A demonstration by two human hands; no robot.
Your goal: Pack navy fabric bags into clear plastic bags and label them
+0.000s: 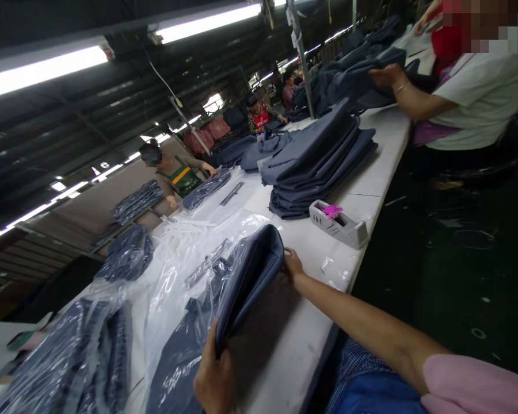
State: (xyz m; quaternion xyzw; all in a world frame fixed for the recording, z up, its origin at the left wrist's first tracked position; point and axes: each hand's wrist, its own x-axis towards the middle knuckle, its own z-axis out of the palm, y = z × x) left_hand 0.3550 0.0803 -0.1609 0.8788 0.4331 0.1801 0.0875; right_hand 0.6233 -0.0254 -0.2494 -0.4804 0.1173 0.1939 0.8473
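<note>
A folded blue-grey piece (252, 282) is being held above the table (323, 259), its long axis running between both hands: the near end is being clasped by the fingers of the left hand (216, 371), the far end by those of the right hand (294, 267).

A bare strip of the white table (285, 368) lets a hand slide in from the near right edge, but the right hand (293, 265) and its forearm cross it. Farther along, the tape dispenser (339, 223) blocks the edge, with a tall folded stack (315, 167) behind. Leftward, the raised dark blue piece (242, 282), loose clear plastic (166, 287) and bagged bundles (77, 356) obstruct passage
</note>
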